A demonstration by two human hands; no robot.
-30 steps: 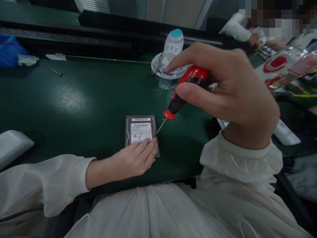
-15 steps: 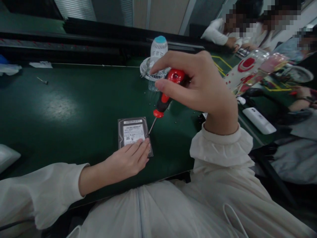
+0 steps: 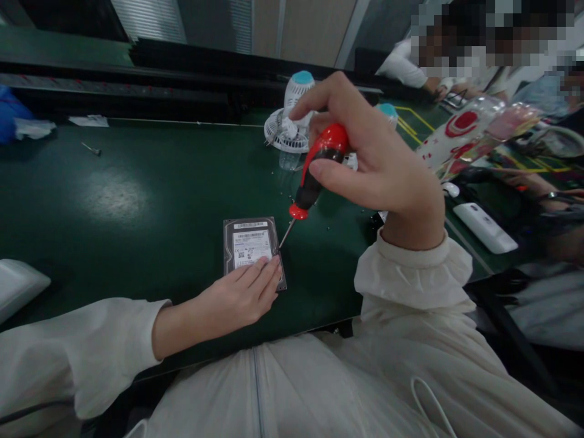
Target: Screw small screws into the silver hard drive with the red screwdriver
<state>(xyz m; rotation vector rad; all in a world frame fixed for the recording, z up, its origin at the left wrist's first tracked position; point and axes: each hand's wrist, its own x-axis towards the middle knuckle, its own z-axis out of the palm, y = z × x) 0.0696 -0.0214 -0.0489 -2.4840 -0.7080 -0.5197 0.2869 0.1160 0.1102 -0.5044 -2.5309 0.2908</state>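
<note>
A hard disk drive [image 3: 250, 244] with a white label lies flat on the dark green table [image 3: 137, 201]. My left hand [image 3: 237, 295] rests on its near edge, fingers stretched flat and pressing it down. My right hand [image 3: 378, 164] grips a red and black screwdriver [image 3: 318, 171] by the handle. The thin shaft slants down to the left and its tip touches the drive's right edge.
A small white fan [image 3: 289, 125] with a teal cap stands behind the drive, and tiny screws [image 3: 326, 228] are scattered near it. A white device [image 3: 485, 226] lies at the right. Other people in white sleeves sit at the far right. A white object [image 3: 18, 286] sits at the left edge.
My right hand has tilted the screwdriver handle a little, index finger lifted off its top. The tip stays at the drive's right edge. My left hand has not moved.
</note>
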